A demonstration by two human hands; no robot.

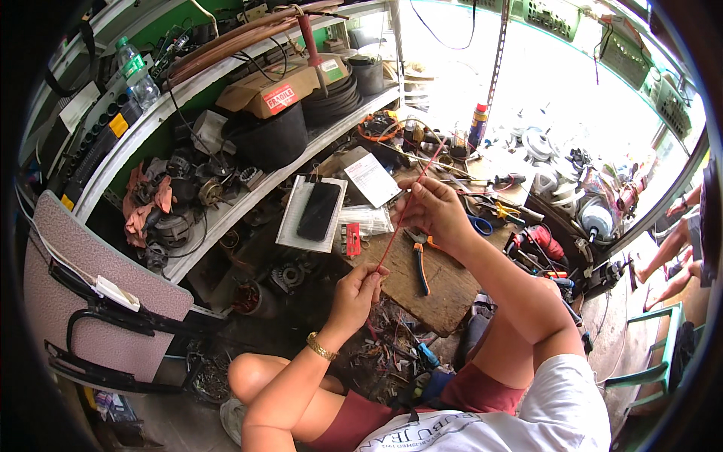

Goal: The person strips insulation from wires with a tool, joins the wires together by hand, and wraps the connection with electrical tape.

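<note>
A thin red strand, a wire or narrow tube, runs slantwise between my hands above a worn wooden board. My left hand, a gold watch or bracelet on its wrist, pinches the lower part between thumb and fingers. Higher up and farther away, my right hand pinches the strand, whose far end sticks out past the fingers. Pliers with black and orange handles lie on the board below my right forearm. Left of the hands are a dark phone on a white pad and a small red packet.
Shelves with a black bucket and motor parts stand at the left. A spray can and tools crowd the far side. Scraps litter the floor below the board. Another person's legs show at the right, near a green stool.
</note>
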